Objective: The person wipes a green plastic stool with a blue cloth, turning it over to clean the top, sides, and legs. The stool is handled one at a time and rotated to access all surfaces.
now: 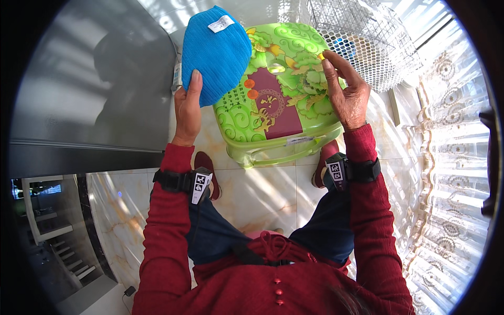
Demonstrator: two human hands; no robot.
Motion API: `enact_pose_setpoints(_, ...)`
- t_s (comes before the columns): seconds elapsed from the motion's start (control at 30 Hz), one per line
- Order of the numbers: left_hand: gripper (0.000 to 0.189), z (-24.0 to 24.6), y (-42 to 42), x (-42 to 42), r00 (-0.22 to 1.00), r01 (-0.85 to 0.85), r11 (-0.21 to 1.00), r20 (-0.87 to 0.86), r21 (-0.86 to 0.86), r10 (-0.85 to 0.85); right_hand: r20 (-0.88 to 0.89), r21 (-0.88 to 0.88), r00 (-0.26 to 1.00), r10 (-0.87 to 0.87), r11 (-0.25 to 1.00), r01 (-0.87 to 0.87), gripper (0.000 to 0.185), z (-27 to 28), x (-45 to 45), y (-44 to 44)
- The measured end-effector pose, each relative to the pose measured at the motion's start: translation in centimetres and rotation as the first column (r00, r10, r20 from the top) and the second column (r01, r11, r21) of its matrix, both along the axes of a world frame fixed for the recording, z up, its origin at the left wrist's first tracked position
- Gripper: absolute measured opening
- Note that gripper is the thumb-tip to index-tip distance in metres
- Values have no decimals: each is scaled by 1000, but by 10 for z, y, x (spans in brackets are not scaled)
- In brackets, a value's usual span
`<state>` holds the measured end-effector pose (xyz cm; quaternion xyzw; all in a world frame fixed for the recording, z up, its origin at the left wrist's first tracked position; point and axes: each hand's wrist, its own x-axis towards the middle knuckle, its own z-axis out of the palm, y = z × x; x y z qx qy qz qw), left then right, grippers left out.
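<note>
My left hand [188, 110] grips a bright blue ribbed-knit fabric item [218, 55] by its lower left edge, thumb on top. Rounded and flat, possibly a knitted cap, it bears a white sewn-in label near its far end. Under its right part lies the top of a light green plastic stool or small table [275, 118], printed with flowers, swirls and a maroon panel. My right hand [348, 92] hovers over the right side of that top. Its thumb and forefinger are slightly apart, and nothing shows between them; the other fingers are partly hidden.
A grey glossy cabinet or appliance [130, 98] stands close on the left. Beyond the stool at the right are a white perforated basket [354, 51] and wire mesh. A lace curtain [445, 220] hangs along the right. Marble-patterned tiles [267, 193] lie between my feet.
</note>
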<state>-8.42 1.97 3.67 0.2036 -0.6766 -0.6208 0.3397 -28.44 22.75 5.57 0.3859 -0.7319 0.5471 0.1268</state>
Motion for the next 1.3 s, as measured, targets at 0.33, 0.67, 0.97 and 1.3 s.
enact_pose_setpoints(0.33,51,4,-13,-3,963,57,959,-269,279,22,185,-7,940,288,957,-291,27,-2,27,-21)
enact_pose_setpoints(0.67,52,-29,-27,-10,998,-60,968,47,243,50,360,113,877,318,918,-379,29,-5,28,-18)
enact_pose_setpoints(0.97,49,-38,-13,14,960,-78,843,267,533,-80,312,34,892,327,935,-354,24,-11,27,-22)
enact_pose_setpoints(1.3,39,4,-31,40,997,-25,928,-59,371,50,424,-37,821,382,913,-407,24,0,39,-27)
